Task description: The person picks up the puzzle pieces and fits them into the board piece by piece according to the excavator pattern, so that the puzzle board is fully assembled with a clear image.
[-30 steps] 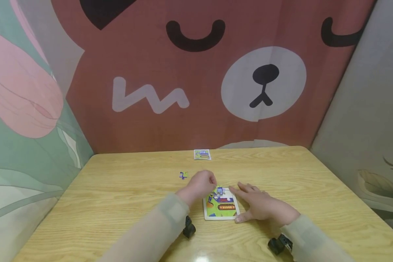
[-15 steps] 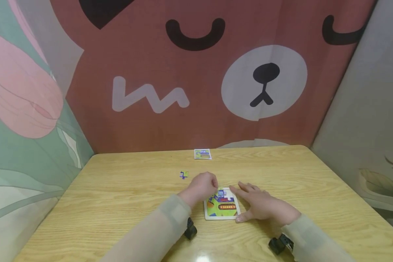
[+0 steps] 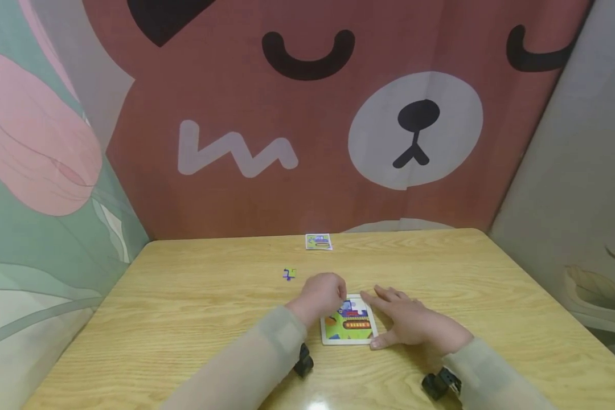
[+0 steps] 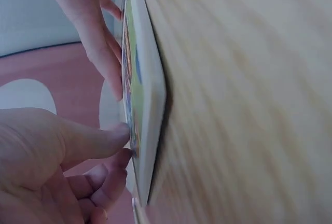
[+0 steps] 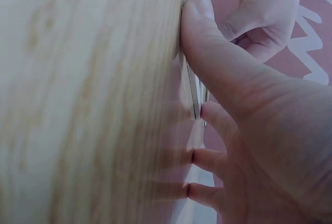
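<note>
A square jigsaw puzzle (image 3: 346, 330) in a white-rimmed tray lies flat on the table, showing a digger on green with a white gap at its upper right. Over its upper-left corner, my left hand (image 3: 322, 293) has curled fingers, thumb and index pinching a puzzle piece at the surface; the piece is mostly hidden by them. In the left wrist view the fingertips (image 4: 120, 133) meet the picture just inside the rim. My right hand (image 3: 410, 320) spreads along the tray's right side, thumb at the lower corner and fingertips near the upper one.
One loose green and purple puzzle piece (image 3: 289, 274) lies beyond my left hand. A small picture card (image 3: 318, 241) of the same digger rests near the far edge of the wooden table (image 3: 200, 319). A bear-print curtain (image 3: 236, 199) hangs behind.
My left hand has shifted slightly right and nearer over the puzzle's upper left, covering more of it. The blue-cab part no longer sticks up. My right hand stays at the tray's side.
</note>
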Demonstrator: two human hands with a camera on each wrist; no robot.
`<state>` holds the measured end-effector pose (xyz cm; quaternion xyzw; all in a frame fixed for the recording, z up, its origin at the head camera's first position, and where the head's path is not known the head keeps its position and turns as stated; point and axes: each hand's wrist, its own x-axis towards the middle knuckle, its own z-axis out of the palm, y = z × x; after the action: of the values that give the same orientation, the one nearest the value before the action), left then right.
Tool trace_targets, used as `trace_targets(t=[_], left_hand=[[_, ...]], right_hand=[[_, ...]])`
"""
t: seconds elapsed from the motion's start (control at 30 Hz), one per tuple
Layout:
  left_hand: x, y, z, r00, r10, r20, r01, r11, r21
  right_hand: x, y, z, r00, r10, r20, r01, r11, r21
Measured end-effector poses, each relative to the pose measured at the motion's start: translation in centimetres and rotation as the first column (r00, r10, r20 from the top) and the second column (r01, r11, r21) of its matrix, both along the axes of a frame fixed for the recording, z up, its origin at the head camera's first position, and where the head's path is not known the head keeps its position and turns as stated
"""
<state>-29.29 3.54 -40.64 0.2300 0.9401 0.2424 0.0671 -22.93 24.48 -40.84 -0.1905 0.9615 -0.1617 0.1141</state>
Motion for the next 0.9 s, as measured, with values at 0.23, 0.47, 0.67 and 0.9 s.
trace_targets(t=[0.23, 0.47, 0.67, 0.9], left_hand=[[-0.4, -0.9, 0.6, 1.000, -0.023, -0.005, 0.023, 1.000, -0.013], [-2.4, -4.0, 1.2, 0.988, 0.118, -0.100, -0.111, 0.991, 0.071], [-3.8, -7.0, 0.3, 0.964, 0.225, -0.140, -0.221, 0.974, 0.040], [-4.4, -9.2, -0.6, 0.952, 0.289, -0.103, -0.295, 0.954, -0.058]], right_hand=[[0.1, 0.0, 0.1, 1.000, -0.001, -0.001, 0.001, 1.000, -0.004], [0.1, 0.2, -0.1, 1.000, -0.005, 0.002, 0.005, 1.000, -0.003], [0.2, 0.2, -0.1, 1.000, -0.008, 0.005, 0.008, 1.000, -0.003], [0.1, 0.0, -0.1, 1.000, -0.001, 0.003, 0.001, 1.000, -0.004]])
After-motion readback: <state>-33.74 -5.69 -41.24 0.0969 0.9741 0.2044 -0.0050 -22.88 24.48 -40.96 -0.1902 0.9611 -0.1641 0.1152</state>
